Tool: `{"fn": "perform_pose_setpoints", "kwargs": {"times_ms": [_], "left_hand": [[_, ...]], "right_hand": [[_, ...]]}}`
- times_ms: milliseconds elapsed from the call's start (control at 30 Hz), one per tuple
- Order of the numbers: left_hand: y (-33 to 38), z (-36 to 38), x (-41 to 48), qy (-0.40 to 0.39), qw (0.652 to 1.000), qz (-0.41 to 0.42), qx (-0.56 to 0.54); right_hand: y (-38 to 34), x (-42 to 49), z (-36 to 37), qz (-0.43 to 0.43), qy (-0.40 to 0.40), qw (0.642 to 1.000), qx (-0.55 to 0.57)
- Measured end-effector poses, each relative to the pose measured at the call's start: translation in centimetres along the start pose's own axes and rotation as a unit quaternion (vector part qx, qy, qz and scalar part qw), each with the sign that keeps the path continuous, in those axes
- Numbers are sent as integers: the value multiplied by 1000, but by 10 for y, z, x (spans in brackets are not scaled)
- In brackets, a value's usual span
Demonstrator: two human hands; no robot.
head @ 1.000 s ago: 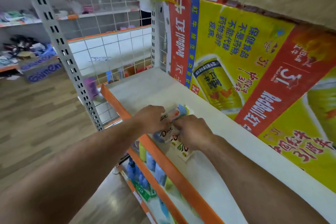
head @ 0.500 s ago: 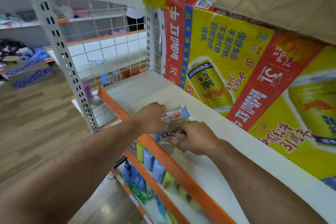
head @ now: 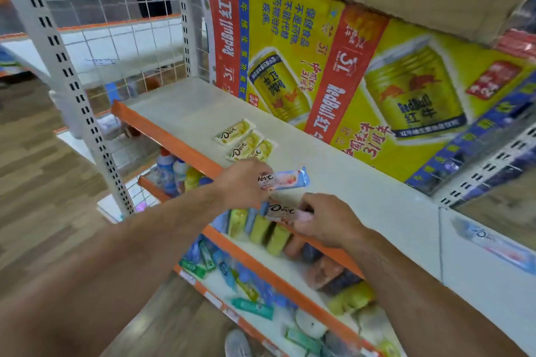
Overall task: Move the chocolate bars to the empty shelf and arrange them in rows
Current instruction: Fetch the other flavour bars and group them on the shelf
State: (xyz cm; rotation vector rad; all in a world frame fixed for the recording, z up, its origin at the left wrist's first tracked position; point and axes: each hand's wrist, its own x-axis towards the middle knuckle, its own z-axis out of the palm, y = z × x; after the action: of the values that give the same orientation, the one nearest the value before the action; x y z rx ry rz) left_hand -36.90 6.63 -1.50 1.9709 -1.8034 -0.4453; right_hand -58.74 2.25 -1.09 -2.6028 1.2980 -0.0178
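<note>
Two bare arms reach over the lower shelves (head: pixel 261 284), crammed with bottles and packets, up to the front edge of the pale shelf (head: pixel 362 197). Nearest, the right hand (head: pixel 327 220) pinches a pink-and-blue Dove bar (head: pixel 280 209) by its right end, thumb and fingers curled on the wrapper, the bar lying right over the orange front lip (head: pixel 162 136). Just beyond, the left hand (head: pixel 240 182) grips a second pink-and-blue bar (head: pixel 285 178) by its left end, its free end pointing along the shelf to the right; whether it touches the board, I can't tell. Further in, toward the shelf's left end, three yellow-green Dove bars (head: pixel 246 145) lie flat, side by side in a slanted row near the front edge, the closest one just beside the left hand. And at the back edge, a big yellow-and-red Red Bull carton (head: pixel 362 81) stands on the shelf
</note>
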Motion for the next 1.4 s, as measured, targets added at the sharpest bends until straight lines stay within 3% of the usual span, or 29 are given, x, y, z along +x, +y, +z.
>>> {"fn": "perform_pose_setpoints", "kwargs": {"times_ms": [367, 633, 1000, 1233, 1400], "left_hand": [[97, 54, -12, -28, 995, 100, 0], [218, 131, 29, -36, 986, 156, -39], [363, 259, 94, -29, 981, 189, -29], [394, 294, 122, -16, 964, 264, -6], [401, 306, 134, -23, 961, 274, 2]], "right_hand": [[77, -95, 2, 61, 59, 996, 24], [202, -164, -18, 126, 82, 985, 81], [371, -217, -38, 141, 83, 979, 119], [404, -233, -41, 132, 99, 982, 92], [407, -233, -37, 149, 79, 981, 95]]}}
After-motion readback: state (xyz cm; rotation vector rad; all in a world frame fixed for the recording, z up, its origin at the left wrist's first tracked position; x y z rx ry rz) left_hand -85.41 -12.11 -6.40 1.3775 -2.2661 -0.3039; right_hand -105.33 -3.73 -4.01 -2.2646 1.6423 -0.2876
